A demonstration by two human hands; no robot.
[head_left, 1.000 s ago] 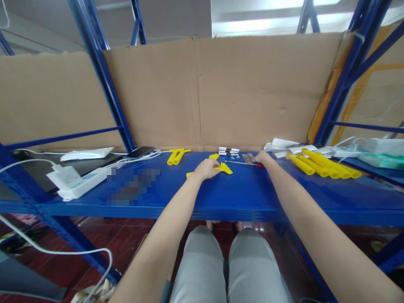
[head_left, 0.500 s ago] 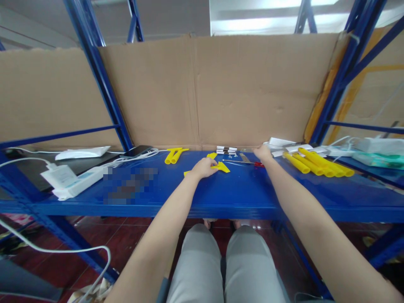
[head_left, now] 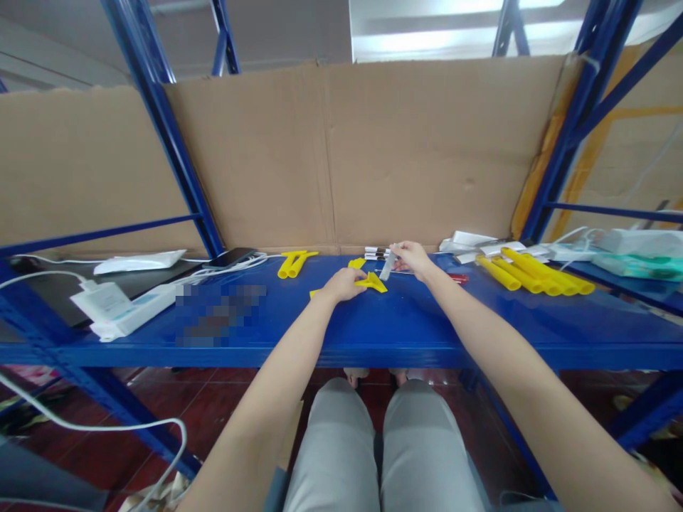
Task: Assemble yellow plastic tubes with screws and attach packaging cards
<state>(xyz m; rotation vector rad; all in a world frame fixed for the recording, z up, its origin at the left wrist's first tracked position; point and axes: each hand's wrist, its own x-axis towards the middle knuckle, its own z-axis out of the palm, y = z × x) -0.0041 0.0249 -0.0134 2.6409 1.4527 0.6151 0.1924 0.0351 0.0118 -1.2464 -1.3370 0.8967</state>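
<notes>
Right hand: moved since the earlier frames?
Yes. The right hand has moved to the person's left, closer to the cardboard's vertical crease, and now holds a flat pale strip.

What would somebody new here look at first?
Probably the bright yellow tubes lying together toward the right of the blue shelf. Next, near the middle, the left hand holding a yellow piece and the right hand pinching a pale strip. Big brown cardboard stands along the back.
</notes>
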